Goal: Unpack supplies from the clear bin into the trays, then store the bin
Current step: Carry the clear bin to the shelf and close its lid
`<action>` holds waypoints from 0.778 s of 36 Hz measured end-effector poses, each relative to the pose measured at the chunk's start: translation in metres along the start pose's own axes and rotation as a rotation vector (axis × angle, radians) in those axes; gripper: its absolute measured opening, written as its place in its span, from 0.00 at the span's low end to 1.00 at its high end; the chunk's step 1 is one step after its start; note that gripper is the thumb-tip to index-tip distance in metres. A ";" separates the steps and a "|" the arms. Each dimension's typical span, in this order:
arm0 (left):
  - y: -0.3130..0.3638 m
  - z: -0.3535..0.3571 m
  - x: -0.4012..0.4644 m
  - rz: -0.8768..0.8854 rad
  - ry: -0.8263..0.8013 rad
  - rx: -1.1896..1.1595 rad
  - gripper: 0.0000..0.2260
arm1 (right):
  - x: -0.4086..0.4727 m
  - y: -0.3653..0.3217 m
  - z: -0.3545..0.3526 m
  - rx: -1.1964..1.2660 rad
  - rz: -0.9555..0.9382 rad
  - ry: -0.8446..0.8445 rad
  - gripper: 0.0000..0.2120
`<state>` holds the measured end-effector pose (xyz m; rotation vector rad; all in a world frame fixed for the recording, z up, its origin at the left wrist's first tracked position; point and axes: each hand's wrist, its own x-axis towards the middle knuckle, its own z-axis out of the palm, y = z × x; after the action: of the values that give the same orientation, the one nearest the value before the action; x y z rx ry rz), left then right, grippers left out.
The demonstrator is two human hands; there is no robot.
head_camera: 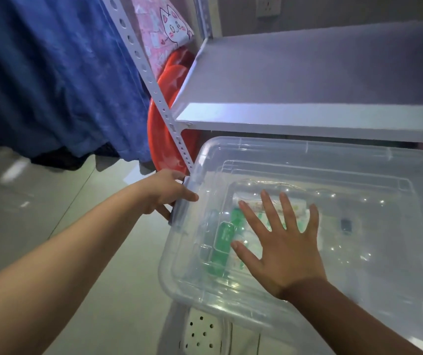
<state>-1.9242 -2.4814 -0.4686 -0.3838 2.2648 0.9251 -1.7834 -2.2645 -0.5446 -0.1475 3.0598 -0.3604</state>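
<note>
The clear bin [307, 226] is sitting with its lid [359, 175] on, just below the front edge of a white shelf [307, 80]. The left hand [164, 196] is curling its grip around the latch [179, 201] at the bin's left end, thumb on top and fingers underneath. The right hand [282, 242] is lying flat on the lid, fingers spread and straight, holding nothing. Through the plastic, green packets [223, 237] and a printed sheet are showing, though blurred, so what they are is hard to tell. A red basin [169, 98] is leaning behind the perforated shelf post [154, 90], beside a blue cloth [51, 73].
</note>
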 end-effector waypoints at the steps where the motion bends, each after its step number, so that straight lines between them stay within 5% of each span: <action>1: 0.001 0.002 0.000 0.014 0.018 0.014 0.26 | 0.001 0.000 0.002 0.002 0.003 0.010 0.34; 11: 0.014 0.022 -0.005 0.049 0.170 0.302 0.18 | -0.001 -0.001 -0.004 0.101 0.012 0.020 0.32; 13: 0.014 0.034 -0.005 0.112 0.258 0.432 0.26 | -0.002 -0.002 -0.013 0.165 0.022 0.014 0.32; 16: 0.013 0.056 -0.013 0.471 0.581 0.487 0.41 | -0.006 0.001 -0.028 0.419 0.084 0.122 0.29; 18: 0.015 0.076 -0.019 0.741 0.667 0.541 0.40 | -0.017 0.015 -0.040 0.580 0.125 0.263 0.29; 22: 0.014 0.126 -0.032 0.817 0.410 0.647 0.35 | -0.045 0.093 -0.072 0.506 0.314 0.416 0.34; 25: 0.000 0.159 -0.041 0.860 0.297 0.763 0.31 | -0.065 0.165 -0.104 0.529 0.700 0.195 0.46; 28: -0.007 0.171 -0.044 0.849 0.264 0.834 0.28 | -0.081 0.210 -0.122 0.910 1.000 -0.115 0.58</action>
<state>-1.8095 -2.3646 -0.5349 0.9241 2.8342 0.1890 -1.7296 -2.0249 -0.4717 1.2277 2.1377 -1.4155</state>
